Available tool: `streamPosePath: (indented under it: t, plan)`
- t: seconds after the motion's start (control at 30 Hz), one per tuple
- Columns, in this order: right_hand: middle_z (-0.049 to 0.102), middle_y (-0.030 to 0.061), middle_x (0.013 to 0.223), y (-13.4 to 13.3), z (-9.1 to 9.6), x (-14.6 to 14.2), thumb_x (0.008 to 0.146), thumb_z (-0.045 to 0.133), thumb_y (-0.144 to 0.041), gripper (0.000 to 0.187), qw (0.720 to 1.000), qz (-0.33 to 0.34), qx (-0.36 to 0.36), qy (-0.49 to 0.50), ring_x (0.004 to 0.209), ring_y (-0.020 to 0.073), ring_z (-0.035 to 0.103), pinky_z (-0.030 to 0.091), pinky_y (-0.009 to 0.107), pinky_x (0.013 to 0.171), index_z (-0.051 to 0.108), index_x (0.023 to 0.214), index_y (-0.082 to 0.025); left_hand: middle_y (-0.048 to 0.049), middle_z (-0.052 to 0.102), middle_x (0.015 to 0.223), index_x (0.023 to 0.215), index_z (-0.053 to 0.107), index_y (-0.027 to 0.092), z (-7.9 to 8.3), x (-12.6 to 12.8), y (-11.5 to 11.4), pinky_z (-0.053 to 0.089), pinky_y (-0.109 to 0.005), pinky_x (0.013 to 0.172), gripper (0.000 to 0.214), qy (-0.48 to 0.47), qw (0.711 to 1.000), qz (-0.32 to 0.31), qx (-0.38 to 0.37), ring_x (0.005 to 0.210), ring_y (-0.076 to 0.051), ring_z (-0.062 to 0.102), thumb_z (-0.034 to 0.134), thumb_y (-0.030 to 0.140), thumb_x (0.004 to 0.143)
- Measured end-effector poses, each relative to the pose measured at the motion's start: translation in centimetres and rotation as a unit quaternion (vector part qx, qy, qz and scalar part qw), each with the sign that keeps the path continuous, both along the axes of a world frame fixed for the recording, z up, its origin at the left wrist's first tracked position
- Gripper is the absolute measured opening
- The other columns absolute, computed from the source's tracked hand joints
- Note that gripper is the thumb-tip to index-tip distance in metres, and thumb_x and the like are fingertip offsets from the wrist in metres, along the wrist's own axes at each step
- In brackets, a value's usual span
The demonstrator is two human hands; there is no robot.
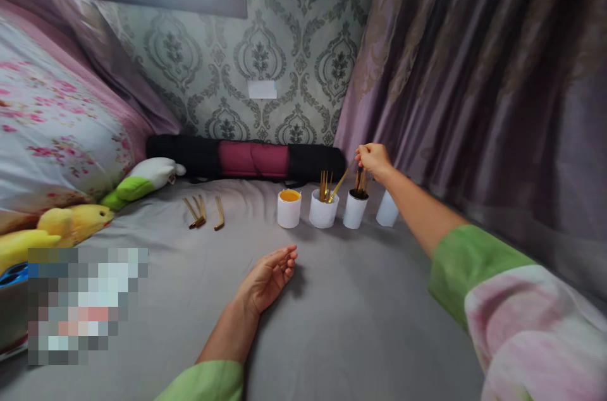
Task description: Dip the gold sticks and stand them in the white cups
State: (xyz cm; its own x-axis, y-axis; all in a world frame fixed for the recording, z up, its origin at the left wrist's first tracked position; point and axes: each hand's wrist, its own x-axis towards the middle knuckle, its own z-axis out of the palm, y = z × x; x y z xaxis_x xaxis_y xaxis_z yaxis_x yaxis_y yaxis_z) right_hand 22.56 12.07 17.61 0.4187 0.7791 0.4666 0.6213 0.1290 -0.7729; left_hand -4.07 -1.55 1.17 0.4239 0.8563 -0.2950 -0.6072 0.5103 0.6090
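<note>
Right hand [374,160] pinches gold utensil [342,181], probably a spoon, by its handle tip over far cups [324,212]. It looks light, stiff and slick. Left hand [268,277] lies slack and empty.

A grey bedsheet [360,325] covers the bed, and the left hand [268,277] lies on it, palm up. Beyond that hand, beneath the right hand [374,160], four white cups [289,211] stand in a row on the sheet. The middle two hold gold utensils [324,186]. Loose gold pieces [203,212] lie beyond the left hand, well left of the cups. Farther off, a black-and-red bolster [244,159] lies along the wall, and plush toys [142,179] sit far to the left hand's left.
</note>
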Motion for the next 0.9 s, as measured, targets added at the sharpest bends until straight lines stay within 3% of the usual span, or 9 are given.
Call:
streamPosePath:
  t: [0.33, 0.9]
  plan:
    - [0.063, 0.0033, 0.067, 1.8, -2.6, -0.7, 0.082, 0.04, -0.026, 0.024, 0.995, 0.022, -0.052, -0.084, 0.04, 0.0048, 0.048, 0.038, 0.016, 0.041, 0.06, 0.081, -0.013, -0.0058, 0.058, 0.075, 0.091, 0.058, 0.007, 0.2, 0.0, 0.0, 0.043, -0.016, 0.048, 0.018, -0.002, 1.0, 0.003, -0.005, 0.057, -0.006, 0.053, 0.056, 0.01, 0.074]
    - [0.064, 0.0008, 0.064, 1.7, -4.2, -1.8, 0.079, 0.039, -0.024, 0.024, 0.983, 0.06, -0.088, -0.148, 0.042, 0.0051, 0.051, 0.037, 0.015, 0.045, 0.061, 0.078, -0.014, -0.006, 0.057, 0.075, 0.093, 0.058, 0.006, 0.2, 0.0, 0.0, 0.043, -0.016, 0.048, 0.02, -0.004, 1.0, 0.006, -0.008, 0.058, -0.006, 0.052, 0.056, 0.01, 0.073]
